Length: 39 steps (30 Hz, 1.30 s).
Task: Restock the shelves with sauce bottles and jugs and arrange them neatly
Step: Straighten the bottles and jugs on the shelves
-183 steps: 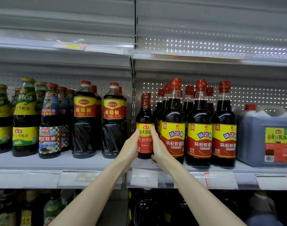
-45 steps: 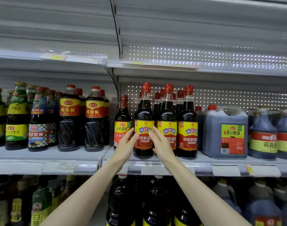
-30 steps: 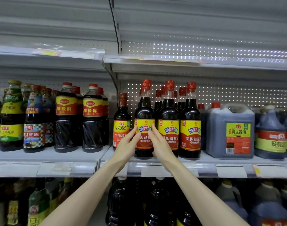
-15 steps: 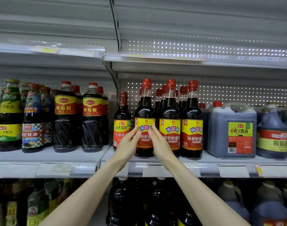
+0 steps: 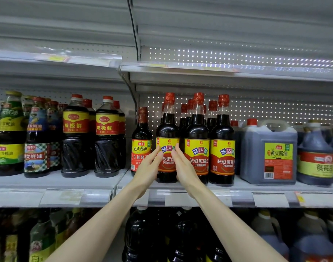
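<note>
Bottle: a dark sauce bottle [image 5: 167, 127] with a red cap and a yellow and red label is stood upright at the front edge of the middle shelf [image 5: 54, 181], just right of the shelf post, and is clasped between both hands at label height.
Left hand: the left hand [image 5: 148, 167] is laid against the bottle's left side, fingers stretched out and kept together, thumb tip set on the front of the label; how far the fingers reach behind cannot be told.
Right hand: the right hand [image 5: 182, 167] is pressed flat against the bottle's right side, fingers straight and together, pointed up and back.
Left neighbour: a shorter bottle [image 5: 142, 129] with a red and yellow label is stood just beside it, its lower label partly covered by the left hand.
Right neighbours: two matching bottles [image 5: 197, 129] are lined up in the front row, with more of the kind ranked behind.
Jugs: a square jug [image 5: 268, 140] with a handle and red cap is placed just right of that row; rounder jugs [image 5: 315, 140] are seen further right.
Left bay: broad bottles [image 5: 75, 148] with red caps and slimmer bottles [image 5: 37, 129] with checked labels are ranged along the same shelf.
Price tags: pale price tags [image 5: 269, 200] are clipped along the front rail.
Lower shelf: dark bottles [image 5: 143, 233] are seen below, blurred.
</note>
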Motion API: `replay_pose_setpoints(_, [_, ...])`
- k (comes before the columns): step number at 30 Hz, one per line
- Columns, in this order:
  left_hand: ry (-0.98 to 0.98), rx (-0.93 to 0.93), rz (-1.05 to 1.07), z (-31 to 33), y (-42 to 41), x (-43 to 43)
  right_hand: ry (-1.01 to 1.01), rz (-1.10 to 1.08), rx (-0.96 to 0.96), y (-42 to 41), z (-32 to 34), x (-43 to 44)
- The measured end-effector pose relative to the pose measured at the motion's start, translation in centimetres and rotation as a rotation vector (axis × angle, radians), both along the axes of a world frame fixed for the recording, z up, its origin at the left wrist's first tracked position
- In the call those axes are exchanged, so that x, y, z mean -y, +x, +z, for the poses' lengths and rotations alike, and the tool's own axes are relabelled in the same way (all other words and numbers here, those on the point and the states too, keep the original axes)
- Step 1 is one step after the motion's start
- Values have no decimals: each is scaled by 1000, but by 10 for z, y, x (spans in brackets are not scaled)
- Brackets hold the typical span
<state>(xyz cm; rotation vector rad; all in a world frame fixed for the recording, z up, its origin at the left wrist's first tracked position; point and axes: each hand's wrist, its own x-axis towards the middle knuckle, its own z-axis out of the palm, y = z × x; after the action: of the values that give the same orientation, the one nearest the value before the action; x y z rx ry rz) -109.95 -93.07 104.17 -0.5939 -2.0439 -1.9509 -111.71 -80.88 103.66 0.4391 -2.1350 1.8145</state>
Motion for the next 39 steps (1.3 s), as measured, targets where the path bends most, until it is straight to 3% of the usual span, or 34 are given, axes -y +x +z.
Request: replay_pose_setpoints(39, [-22, -29, -10, 1, -41, -5, 6, -30, -18, -44, -2, 6])
